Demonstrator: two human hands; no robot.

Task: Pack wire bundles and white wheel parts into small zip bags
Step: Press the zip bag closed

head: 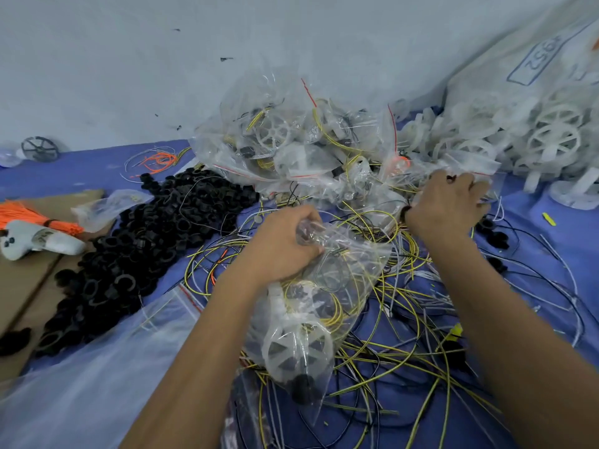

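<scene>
My left hand (285, 243) grips the crumpled top of a clear zip bag (311, 306) that hangs toward me. Inside it I see a white wheel (296, 346), yellow wire and a black part. My right hand (449, 205) reaches further back, fingers curled on the edge of a packed zip bag (466, 162) with a red seal line, beside the pile of filled bags (291, 147). Loose yellow, black and white wires (389, 335) lie tangled on the blue cloth under both arms. Loose white wheels (551, 140) spill from a big sack at the right.
A heap of black ring parts (136, 251) covers the left middle. Orange cable ties (39, 218) and a grey tool (35, 243) lie on cardboard at far left. Empty zip bags (113, 351) lie at lower left. A grey wall (129, 59) rises behind.
</scene>
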